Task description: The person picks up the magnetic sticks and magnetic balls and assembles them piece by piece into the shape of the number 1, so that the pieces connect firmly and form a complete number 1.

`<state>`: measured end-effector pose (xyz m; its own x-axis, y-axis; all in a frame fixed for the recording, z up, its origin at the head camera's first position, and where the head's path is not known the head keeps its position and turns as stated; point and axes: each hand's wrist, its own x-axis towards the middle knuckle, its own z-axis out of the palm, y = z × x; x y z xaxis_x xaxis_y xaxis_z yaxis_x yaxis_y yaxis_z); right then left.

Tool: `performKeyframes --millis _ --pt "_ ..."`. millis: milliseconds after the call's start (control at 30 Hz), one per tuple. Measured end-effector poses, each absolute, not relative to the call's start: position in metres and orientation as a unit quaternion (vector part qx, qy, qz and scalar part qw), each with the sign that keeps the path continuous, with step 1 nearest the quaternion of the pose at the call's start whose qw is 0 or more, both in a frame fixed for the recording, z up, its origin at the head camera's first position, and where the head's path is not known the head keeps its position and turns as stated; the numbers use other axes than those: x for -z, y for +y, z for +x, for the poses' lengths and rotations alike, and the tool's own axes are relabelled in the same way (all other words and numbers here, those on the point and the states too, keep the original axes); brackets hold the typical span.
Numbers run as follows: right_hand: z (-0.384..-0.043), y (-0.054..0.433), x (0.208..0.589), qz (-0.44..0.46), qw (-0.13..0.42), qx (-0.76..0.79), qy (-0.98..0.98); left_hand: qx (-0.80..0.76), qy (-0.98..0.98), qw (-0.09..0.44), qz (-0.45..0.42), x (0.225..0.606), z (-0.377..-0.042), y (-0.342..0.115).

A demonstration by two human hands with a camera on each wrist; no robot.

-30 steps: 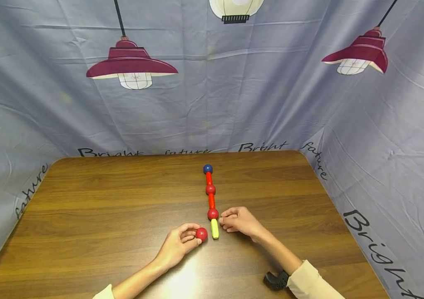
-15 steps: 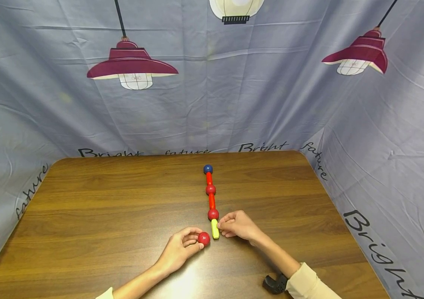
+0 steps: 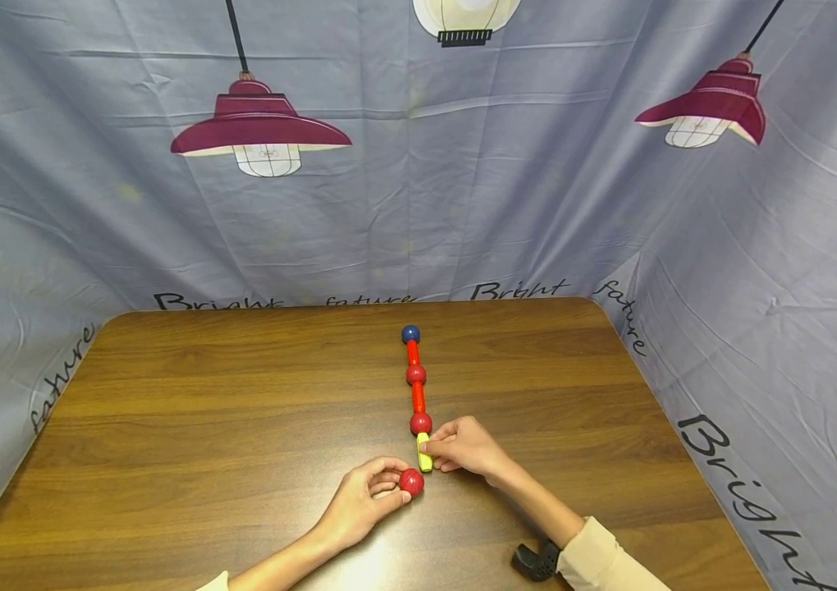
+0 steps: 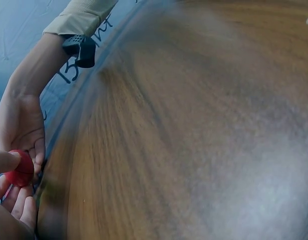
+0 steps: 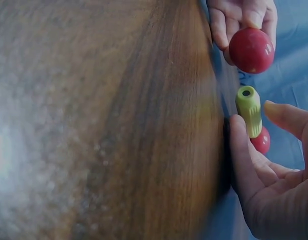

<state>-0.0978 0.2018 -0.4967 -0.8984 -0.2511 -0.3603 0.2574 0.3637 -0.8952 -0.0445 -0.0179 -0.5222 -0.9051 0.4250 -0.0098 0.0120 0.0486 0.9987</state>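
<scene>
A red ball point(image 3: 411, 483) is pinched between the thumb and fingers of my left hand point(image 3: 355, 505), close to the near end of a chain. That chain lies on the table: a blue ball point(image 3: 410, 334), a red stick point(image 3: 413, 353), a second red ball point(image 3: 415, 374), another red stick point(image 3: 418, 398), a third red ball point(image 3: 421, 423) and a short yellow stick point(image 3: 425, 461). My right hand point(image 3: 468, 447) is around the yellow stick. In the right wrist view a finger lies against that stick point(image 5: 250, 112), while the thumb stands slightly off it. A hole shows in the stick's end.
The brown wooden table point(image 3: 204, 427) reaches back to a grey-blue curtain point(image 3: 389, 205) printed with lamps and lettering. A black device point(image 3: 537, 562) sits at my right wrist, by the cream sleeve point(image 3: 603, 554).
My left hand has moved right and nearer me, bringing the red ball to the yellow stick's near end. My right hand has come left from beside the chain to the yellow stick.
</scene>
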Motion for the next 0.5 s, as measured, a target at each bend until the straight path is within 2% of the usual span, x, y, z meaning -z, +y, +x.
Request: performKeyframes --millis 500 --pt "-0.0989 0.1991 0.4957 -0.004 0.222 0.543 0.810 -0.653 0.722 0.145 0.177 0.5221 -0.0421 -0.0110"
